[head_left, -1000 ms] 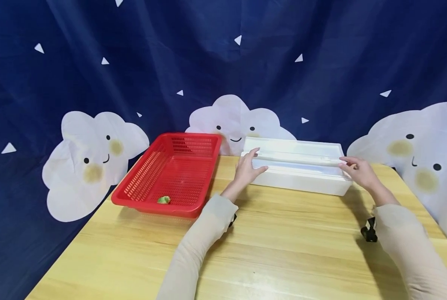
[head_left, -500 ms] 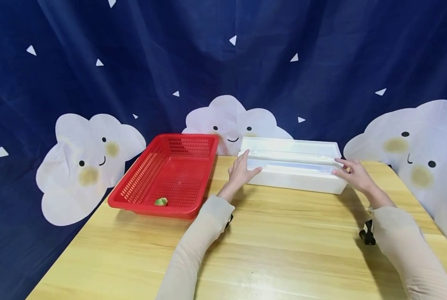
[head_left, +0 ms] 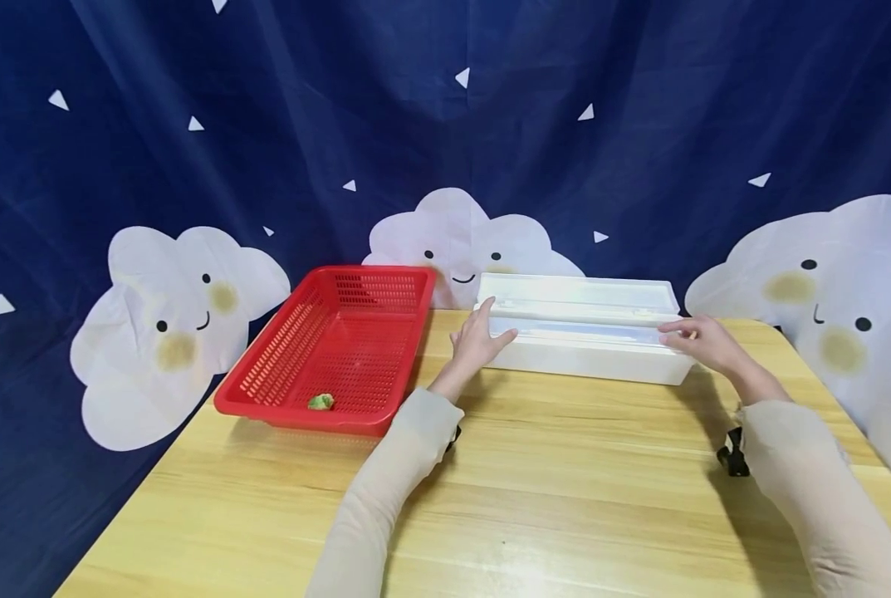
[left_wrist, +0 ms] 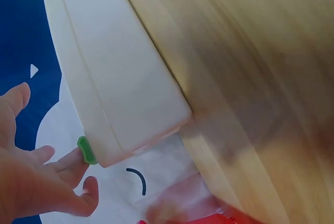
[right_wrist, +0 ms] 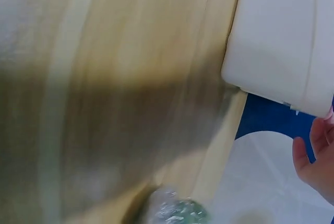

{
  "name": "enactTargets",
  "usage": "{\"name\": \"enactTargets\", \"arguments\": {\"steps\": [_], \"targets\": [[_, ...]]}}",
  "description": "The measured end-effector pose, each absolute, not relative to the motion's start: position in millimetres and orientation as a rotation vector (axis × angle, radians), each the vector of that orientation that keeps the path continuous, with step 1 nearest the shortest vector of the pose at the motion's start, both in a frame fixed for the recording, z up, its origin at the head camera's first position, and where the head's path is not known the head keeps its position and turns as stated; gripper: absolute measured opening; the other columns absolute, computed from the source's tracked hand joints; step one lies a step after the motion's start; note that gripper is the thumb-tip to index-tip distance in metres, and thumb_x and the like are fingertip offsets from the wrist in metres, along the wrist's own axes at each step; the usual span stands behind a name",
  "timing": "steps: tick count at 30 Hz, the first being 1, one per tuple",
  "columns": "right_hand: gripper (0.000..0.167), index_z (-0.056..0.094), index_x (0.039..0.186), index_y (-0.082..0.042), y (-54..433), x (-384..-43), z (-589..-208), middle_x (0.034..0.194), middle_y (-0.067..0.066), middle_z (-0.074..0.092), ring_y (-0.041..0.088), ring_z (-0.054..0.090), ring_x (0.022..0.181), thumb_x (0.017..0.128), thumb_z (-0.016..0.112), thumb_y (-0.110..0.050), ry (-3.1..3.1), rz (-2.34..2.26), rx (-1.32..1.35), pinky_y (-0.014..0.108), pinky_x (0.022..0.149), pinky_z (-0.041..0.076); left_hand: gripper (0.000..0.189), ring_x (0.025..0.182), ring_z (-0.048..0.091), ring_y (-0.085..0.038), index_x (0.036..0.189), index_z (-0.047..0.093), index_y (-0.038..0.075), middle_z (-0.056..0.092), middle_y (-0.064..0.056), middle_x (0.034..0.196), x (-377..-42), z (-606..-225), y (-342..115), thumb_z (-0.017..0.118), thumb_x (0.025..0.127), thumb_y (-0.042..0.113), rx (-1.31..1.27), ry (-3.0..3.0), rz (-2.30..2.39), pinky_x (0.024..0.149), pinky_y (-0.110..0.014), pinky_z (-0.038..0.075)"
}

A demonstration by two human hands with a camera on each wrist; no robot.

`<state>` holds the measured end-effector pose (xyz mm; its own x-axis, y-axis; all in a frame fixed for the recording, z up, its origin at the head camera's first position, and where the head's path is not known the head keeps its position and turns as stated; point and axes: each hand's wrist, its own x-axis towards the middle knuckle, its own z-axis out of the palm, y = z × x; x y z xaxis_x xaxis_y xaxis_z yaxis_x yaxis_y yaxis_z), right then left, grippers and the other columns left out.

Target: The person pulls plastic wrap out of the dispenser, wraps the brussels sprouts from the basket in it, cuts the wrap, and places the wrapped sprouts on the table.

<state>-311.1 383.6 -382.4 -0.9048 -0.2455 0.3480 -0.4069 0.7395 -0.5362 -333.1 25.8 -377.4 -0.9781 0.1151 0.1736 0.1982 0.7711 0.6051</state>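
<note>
A long white box with a clear lid stands at the back of the table. My left hand is at its left end, fingers spread, thumb over the front edge. In the left wrist view, one finger touches a small green clip at the box's end. My right hand is at the right end, index finger and thumb extended to the lid's corner. A bit of pink shows beside its fingertips in the right wrist view. Neither hand is wrapped round the box.
Left of the box stands a red perforated basket holding a small green leafy piece. In the right wrist view, something greenish in clear plastic lies at the bottom. A blue cloud-patterned curtain hangs right behind the table.
My left fingers have drawn back from over the lid to the box's left end. My right index finger has come down and slightly inward onto the lid's corner.
</note>
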Motion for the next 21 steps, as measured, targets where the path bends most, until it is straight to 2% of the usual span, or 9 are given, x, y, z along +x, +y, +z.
{"name": "enactTargets", "arguments": {"steps": [4,7,14,21], "targets": [[0.022,0.066,0.094,0.009,381,-319,-382,0.072,0.007,0.047,0.009,0.037,0.067,0.082,0.064,-0.01,-2.718,0.844,0.484,0.026,0.057,0.031,0.067,0.121,0.045,-0.026,0.14,0.033,0.019,0.046,-0.008,0.136,-340,-377,28,0.062,0.084,0.038,-0.222,-2.819,-0.987,0.09,-0.047,0.029],[0.018,0.068,0.09,0.006,380,-322,-384,0.073,0.006,0.045,0.013,0.037,0.068,0.081,0.065,-0.009,-2.711,0.814,0.445,0.028,0.058,0.031,0.065,0.118,0.047,-0.027,0.139,0.035,0.019,0.049,-0.009,0.133,-344,-377,32,0.063,0.083,0.037,-0.211,-2.819,-0.972,0.089,-0.046,0.028],[0.006,0.067,0.078,0.003,378,-323,-389,0.079,0.012,0.053,-0.002,0.036,0.069,0.08,0.065,-0.001,-2.597,0.81,0.497,0.024,0.059,0.032,0.058,0.116,0.047,-0.026,0.133,0.045,0.021,0.051,-0.006,0.13,-349,-373,40,0.066,0.081,0.037,-0.206,-2.815,-0.932,0.087,-0.043,0.028],[0.005,0.062,0.078,0.007,374,-326,-393,0.077,0.012,0.051,0.003,0.036,0.068,0.082,0.061,0.004,-2.547,0.888,0.508,0.019,0.059,0.029,0.045,0.112,0.047,-0.027,0.122,0.058,0.022,0.054,-0.004,0.126,-352,-373,45,0.069,0.08,0.033,-0.27,-2.852,-0.893,0.083,-0.041,0.026]]}}
